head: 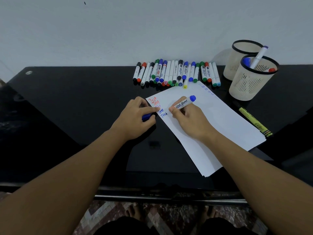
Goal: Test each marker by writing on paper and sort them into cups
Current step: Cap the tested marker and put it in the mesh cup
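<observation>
Your right hand [188, 119] grips the blue marker [183, 103], its tip on the paper [220, 119] beside five test words. Your left hand [135, 116] holds its blue cap [147, 116] and steadies the sheet's left edge. Farther off, most markers [176, 73] wait untested; the near cup [252, 78] at far right holds three.

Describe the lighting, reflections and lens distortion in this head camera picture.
Head view: dim, even light with a bluish cast; the glossy black table mirrors the marker row faintly and swallows shadow detail; wide-angle lens bows the table's far edge and stretches both forearms; the blue marker label reads sharply, the small writing on the paper looks soft.
</observation>
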Demonstrator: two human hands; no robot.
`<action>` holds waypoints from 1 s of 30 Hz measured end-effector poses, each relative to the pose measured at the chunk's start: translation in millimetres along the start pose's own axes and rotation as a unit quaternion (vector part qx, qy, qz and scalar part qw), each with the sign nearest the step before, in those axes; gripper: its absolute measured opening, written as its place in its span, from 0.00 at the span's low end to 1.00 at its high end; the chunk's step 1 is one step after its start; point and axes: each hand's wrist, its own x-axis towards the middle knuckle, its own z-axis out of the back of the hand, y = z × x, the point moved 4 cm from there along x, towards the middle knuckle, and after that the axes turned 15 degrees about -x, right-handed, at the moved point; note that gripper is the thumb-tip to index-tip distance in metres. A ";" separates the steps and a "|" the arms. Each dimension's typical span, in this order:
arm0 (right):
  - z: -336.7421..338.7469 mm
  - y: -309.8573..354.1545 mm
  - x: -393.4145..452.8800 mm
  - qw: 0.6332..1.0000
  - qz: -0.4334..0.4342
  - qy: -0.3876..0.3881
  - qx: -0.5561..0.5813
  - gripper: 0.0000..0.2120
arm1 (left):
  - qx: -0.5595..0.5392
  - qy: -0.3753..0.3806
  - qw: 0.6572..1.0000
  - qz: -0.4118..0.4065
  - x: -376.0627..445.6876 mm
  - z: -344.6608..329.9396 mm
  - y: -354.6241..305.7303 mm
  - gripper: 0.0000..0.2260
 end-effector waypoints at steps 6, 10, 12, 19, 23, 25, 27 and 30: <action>-0.9 1.5 0.5 1.000 0.008 0.001 -0.014 0.15 | 0.000 0.001 1.000 0.000 0.2 0.2 0.0 0.15; 3.7 -2.8 0.9 0.996 -0.002 -0.030 0.079 0.07 | -0.002 -0.003 1.000 -0.006 0.6 -0.2 1.3 0.15; 6.9 -4.3 0.3 0.989 -0.001 -0.047 0.137 0.04 | -0.004 -0.006 1.000 -0.006 0.7 0.1 2.2 0.15; 10.2 -6.9 -2.2 0.984 0.004 -0.061 0.166 0.05 | -0.033 -0.008 0.999 0.021 -1.6 4.1 -0.6 0.25; 4.8 -9.0 -0.9 0.992 0.004 -0.014 0.124 0.32 | -0.072 -0.015 0.996 0.058 -2.9 8.0 -1.9 0.28; 5.2 -9.7 0.9 0.990 0.000 -0.003 0.143 0.35 | -0.082 -0.026 0.994 0.067 -4.0 9.5 -2.2 0.23; 4.7 -10.8 1.4 0.983 -0.003 -0.012 0.181 0.28 | -0.085 -0.029 0.993 0.075 -4.6 10.0 -2.2 0.19; 3.6 -10.1 0.3 0.983 -0.006 -0.033 0.181 0.18 | -0.080 -0.019 0.993 0.081 -4.7 9.1 -1.9 0.14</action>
